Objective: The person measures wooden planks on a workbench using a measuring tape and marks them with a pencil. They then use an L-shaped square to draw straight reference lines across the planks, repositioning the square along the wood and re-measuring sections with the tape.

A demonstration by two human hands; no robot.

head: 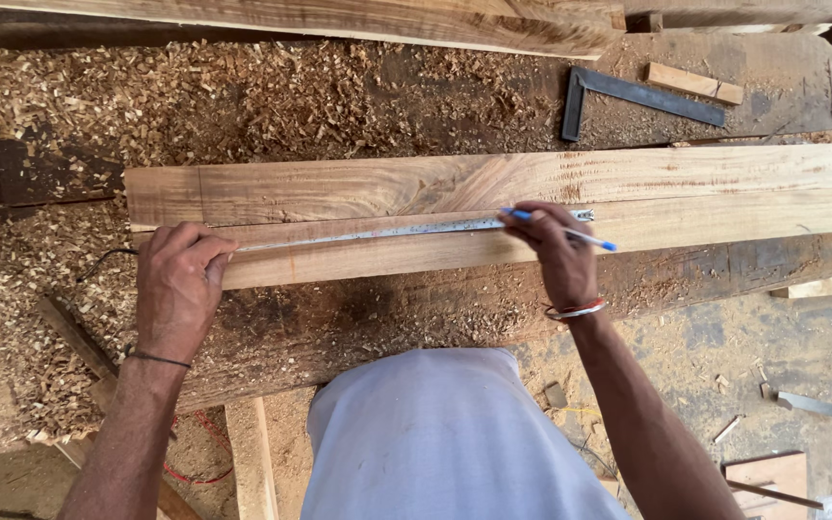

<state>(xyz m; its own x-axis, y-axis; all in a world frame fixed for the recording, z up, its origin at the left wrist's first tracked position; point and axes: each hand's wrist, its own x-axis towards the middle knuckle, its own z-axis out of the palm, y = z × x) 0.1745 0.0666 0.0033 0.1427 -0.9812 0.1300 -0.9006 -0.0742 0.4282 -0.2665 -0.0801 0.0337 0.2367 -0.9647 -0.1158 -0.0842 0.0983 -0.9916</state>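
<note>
step: marking a length | pale sawn wooden plank [416, 252] on shaving-strewn table [358, 327] | left hand [177, 289] presses metal tape measure [377, 232] flat at plank's left end | right hand [556, 252] pinches blue pen [560, 229] at tape's far tip | advice: keep tape taut, parallel to plank's edge; tick at the tip.

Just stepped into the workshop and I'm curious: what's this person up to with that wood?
A person is measuring a pale wooden plank on a workbench covered in wood shavings. The left hand presses a tape measure down near the plank's end, while the right hand holds a blue pen at the tape's far end. A metal square lies behind, untouched.
</note>
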